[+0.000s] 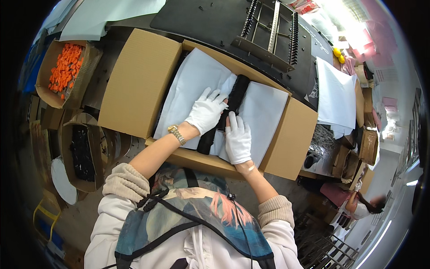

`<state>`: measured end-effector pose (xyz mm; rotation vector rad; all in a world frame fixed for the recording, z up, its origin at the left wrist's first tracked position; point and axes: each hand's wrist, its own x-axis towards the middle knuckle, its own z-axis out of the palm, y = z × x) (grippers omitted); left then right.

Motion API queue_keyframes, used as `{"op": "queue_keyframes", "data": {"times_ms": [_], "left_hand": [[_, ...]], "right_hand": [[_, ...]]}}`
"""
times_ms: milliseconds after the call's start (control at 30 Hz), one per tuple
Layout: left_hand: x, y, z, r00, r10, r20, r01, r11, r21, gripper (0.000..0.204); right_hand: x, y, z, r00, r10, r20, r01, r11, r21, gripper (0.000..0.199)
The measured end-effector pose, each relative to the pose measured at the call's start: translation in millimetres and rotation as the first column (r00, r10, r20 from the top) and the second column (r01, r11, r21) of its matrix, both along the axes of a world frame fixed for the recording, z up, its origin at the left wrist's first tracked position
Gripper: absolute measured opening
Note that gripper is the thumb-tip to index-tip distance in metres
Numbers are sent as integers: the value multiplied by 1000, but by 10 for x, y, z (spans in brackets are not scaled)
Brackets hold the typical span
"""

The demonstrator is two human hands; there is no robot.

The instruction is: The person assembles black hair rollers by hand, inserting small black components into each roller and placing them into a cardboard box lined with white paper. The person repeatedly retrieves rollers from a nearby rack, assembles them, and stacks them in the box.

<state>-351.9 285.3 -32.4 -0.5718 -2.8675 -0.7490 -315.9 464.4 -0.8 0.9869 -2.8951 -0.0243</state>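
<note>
Lying in cardboard box (134,80): white sheets (188,80), black roll (233,96).

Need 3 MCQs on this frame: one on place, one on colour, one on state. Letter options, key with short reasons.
1. Where does the long black roll lie?
A. on white paper in the open cardboard box
B. in the box of orange parts
C. on the floor

2. What colour are the gloves on both hands?
A. black
B. white
C. orange

3. What are the box's flaps doing?
A. taped shut
B. folded out, open
C. cut off

Key:
1 A: the roll rests on the white paper inside the box.
2 B: left hand and right hand wear white gloves.
3 B: flaps spread outward on both sides.
</note>
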Motion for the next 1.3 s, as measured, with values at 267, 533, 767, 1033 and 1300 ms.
{"op": "queue_keyframes", "data": {"times_ms": [267,533,767,1033,1300], "left_hand": [[66,-47,-60,997,11,-70,-9,1000,23,44],[55,6,-9,998,39,-57,-40,999,-5,41],[75,37,53,997,63,-54,-63,998,9,30],[103,-32,288,982,128,-136,-118,990,76,56],[-260,-446,1054,859,391,329,-490,447,748,38]], "right_hand": [[-375,164,135,989,-91,-112,63,970,-236,25],[-660,374,-329,998,-1,-61,-6,993,-120,7],[-708,110,115,999,-40,20,36,986,162,17],[-3039,-316,691,771,-569,-286,382,773,-507,26],[-2893,-112,1319,552,187,813,759,290,-582,33]]}}
